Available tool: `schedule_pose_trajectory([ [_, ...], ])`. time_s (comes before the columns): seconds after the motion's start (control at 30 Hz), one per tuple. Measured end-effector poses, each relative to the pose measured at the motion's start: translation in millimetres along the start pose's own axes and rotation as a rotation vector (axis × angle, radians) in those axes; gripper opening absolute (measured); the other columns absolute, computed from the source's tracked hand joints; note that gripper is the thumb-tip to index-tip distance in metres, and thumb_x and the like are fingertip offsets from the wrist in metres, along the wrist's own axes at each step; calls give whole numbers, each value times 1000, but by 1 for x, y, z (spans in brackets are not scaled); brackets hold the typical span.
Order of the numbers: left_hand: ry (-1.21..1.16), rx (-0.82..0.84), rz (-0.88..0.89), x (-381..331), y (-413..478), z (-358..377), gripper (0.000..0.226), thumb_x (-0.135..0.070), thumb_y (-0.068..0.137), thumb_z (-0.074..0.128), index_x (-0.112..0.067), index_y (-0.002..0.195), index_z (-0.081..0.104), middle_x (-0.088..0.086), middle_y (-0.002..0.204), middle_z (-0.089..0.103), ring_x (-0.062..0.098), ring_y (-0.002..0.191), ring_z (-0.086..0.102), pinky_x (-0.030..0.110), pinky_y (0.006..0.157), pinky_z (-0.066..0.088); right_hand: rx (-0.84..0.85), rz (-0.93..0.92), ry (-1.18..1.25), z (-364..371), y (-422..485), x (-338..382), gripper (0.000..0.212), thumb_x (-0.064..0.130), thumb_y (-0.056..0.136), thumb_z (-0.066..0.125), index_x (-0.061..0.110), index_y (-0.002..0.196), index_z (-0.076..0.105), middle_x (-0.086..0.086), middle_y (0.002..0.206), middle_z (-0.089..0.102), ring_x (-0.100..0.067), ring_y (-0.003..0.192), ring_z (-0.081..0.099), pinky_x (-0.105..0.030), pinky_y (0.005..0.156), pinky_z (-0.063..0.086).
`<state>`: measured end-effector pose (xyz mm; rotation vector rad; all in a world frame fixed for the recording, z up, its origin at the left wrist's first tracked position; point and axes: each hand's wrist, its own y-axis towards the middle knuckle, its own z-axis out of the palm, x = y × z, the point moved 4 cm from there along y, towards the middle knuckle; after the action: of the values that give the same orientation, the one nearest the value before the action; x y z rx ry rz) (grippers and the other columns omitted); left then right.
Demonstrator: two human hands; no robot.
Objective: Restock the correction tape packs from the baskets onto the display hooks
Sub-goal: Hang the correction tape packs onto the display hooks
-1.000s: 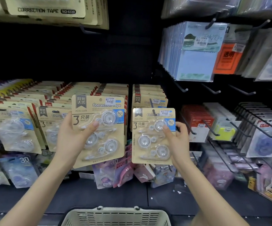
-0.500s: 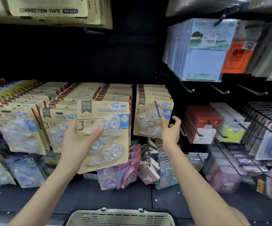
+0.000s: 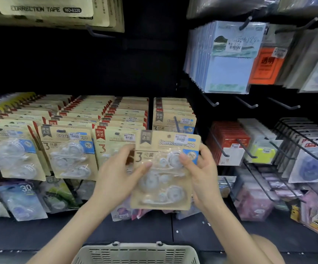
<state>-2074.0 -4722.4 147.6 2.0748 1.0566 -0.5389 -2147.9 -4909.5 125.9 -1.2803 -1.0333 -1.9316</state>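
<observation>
Dark pegboard shelving fills the view, hung with rows of beige carded correction tape packs (image 3: 68,149) on the left and centre. Both forearms reach up from the bottom edge and meet on one correction tape pack (image 3: 165,178), held upright and facing the camera in front of the display. The left hand (image 3: 116,180) grips its left edge, thumb laid across the clear blister and fingers out of sight behind the card. The right hand (image 3: 204,174) grips the right edge the same way, thumb pressed near the blue patch. The held pack covers the lower part of the rightmost hanging row (image 3: 173,117), whose black display hook (image 3: 176,123) pokes out through the front card just above the held pack's top edge. It also overlaps the neighbouring row (image 3: 116,138) to the left. Further right hang blue notepads (image 3: 228,73), an orange pack (image 3: 265,65), red packs (image 3: 228,136) and several bare hooks (image 3: 211,101). A pale plastic basket (image 3: 135,248) sits below the arms at the bottom edge; what is inside it cannot be seen.
</observation>
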Motion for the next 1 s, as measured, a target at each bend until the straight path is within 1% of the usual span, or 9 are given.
schedule_pose_trajectory([
  [0.07,282,-137,175,9,6,-3,61,-62,86,46,-13,119,62,3,116,64,23,106,58,33,87,41,-76,-14,-38,-16,0,-2,33,25,82,77,28,112,64,-6,116,70,-27,110,67,-55,99,49],
  [0.13,420,-200,229,22,15,-5,58,-55,90,45,-10,122,62,15,127,58,35,116,54,44,95,41,-114,-24,-80,-27,3,-3,34,22,84,74,25,116,62,-4,114,70,-24,109,67,-51,99,50],
  [0.23,559,-181,252,36,27,-1,60,-54,92,42,-15,134,57,23,144,47,43,134,41,55,110,30,-125,-36,-120,-30,12,-3,28,14,89,69,28,113,61,1,113,71,-19,108,67,-38,95,52],
  [0.33,665,-141,280,45,36,3,61,-55,92,40,-20,141,51,25,149,41,44,139,36,52,115,19,-125,-41,-155,-26,21,-3,27,15,91,68,24,115,62,1,114,70,-17,108,66,-41,98,51],
  [0.5,688,-154,306,54,42,3,61,-52,91,42,-22,144,47,23,149,42,44,139,37,52,115,20,-134,-60,-176,-27,23,-8,34,15,91,68,21,124,58,1,117,69,-16,109,66,-44,100,51],
  [0.67,699,-177,349,58,43,5,61,-53,93,40,-22,146,41,22,147,45,43,137,39,50,115,19,-178,-90,-150,-26,22,-11,56,14,90,70,37,133,42,-6,123,67,-16,110,66,-40,99,51],
  [0.8,680,-203,374,59,43,6,63,-58,99,28,-18,146,40,22,145,47,44,134,42,55,113,26,-228,-142,-196,-26,22,-11,57,18,90,72,51,126,43,-7,130,63,-16,115,63,-40,100,51],
  [0.93,671,-222,406,63,44,7,63,-50,93,43,-17,146,41,23,145,47,46,133,42,59,110,31,-257,-161,-259,-25,26,-9,57,17,91,70,34,139,45,1,132,61,-10,118,59,-28,99,49],
  [1.0,660,-239,417,64,45,7,63,-48,92,45,-17,146,40,24,144,47,47,133,41,59,107,34,-270,-143,-271,-25,32,-12,58,16,91,69,30,141,44,7,130,60,-6,117,59,-26,98,49],
])
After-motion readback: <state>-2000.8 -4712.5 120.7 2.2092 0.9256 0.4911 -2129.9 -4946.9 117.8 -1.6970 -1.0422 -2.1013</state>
